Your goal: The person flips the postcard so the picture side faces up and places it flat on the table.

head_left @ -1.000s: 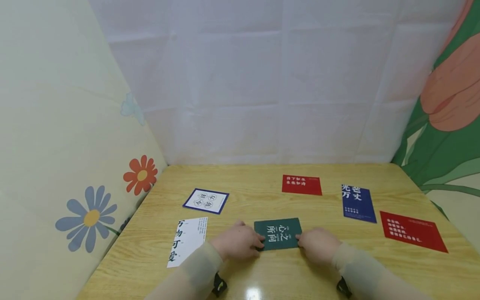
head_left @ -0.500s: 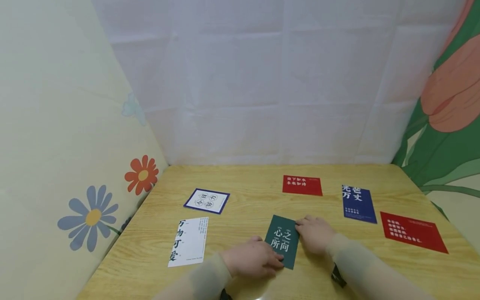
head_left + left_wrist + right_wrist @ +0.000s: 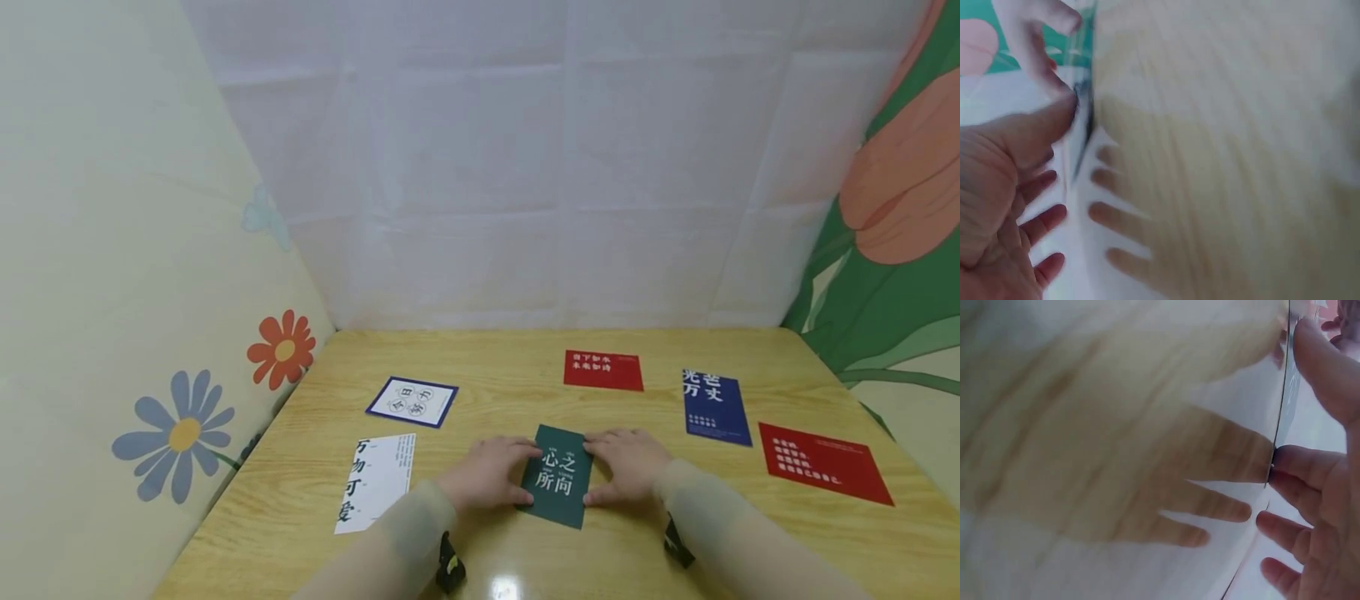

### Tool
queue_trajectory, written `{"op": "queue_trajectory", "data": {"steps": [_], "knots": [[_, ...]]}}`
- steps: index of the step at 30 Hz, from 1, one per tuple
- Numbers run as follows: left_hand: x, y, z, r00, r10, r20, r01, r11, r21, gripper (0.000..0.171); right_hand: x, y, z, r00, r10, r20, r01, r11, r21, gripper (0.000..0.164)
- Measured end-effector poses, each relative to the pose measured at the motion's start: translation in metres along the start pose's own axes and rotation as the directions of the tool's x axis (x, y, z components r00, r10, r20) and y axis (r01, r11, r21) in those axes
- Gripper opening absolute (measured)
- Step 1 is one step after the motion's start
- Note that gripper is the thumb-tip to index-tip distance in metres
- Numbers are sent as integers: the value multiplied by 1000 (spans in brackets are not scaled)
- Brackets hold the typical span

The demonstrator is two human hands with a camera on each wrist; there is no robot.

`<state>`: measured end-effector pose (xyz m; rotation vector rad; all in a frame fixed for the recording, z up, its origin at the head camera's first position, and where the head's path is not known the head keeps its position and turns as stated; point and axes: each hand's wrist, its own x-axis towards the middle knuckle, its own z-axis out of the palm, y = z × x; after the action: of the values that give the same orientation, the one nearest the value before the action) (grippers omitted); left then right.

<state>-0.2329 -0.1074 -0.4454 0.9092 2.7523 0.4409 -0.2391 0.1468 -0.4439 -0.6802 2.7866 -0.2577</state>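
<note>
A dark green card (image 3: 557,500) printed with large white characters lies on the wooden table in front of me, its long side pointing away and slightly askew. My left hand (image 3: 486,475) touches its left edge with thumb and forefinger, spread apart along that edge. On the opposite side, my right hand (image 3: 632,467) touches the right edge in the same way. Seen from the right wrist, the card's thin edge (image 3: 1284,394) meets the fingertips (image 3: 1285,456), while the lower fingers stay apart from it. The left wrist view shows the left thumb (image 3: 1041,128) against the edge.
Left of my hands lie a white card (image 3: 378,475) and a blue-bordered white card (image 3: 412,402). A red card (image 3: 603,379) lies toward the back; a blue card (image 3: 716,417) and another red card (image 3: 825,475) are on the right. A white cloth (image 3: 465,167) hangs behind the table.
The green card has turned from lying crosswise to lengthwise and shifted slightly left in the last half second. My left hand moved from its near corner up to its left edge.
</note>
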Motion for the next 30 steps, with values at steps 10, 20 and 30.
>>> {"op": "queue_trajectory", "data": {"steps": [10, 20, 30], "knots": [[3, -3, 2, 999, -33, 19, 31, 997, 76, 63, -2, 2, 4, 999, -17, -28, 20, 994, 109, 85], [20, -21, -5, 989, -137, -56, 144, 977, 158, 59, -13, -3, 6, 996, -49, -76, 58, 991, 123, 78], [35, -52, -20, 950, -298, -96, 308, 944, 120, 57, -22, -6, 5, 992, -75, -98, 89, 984, 152, 74]]}}
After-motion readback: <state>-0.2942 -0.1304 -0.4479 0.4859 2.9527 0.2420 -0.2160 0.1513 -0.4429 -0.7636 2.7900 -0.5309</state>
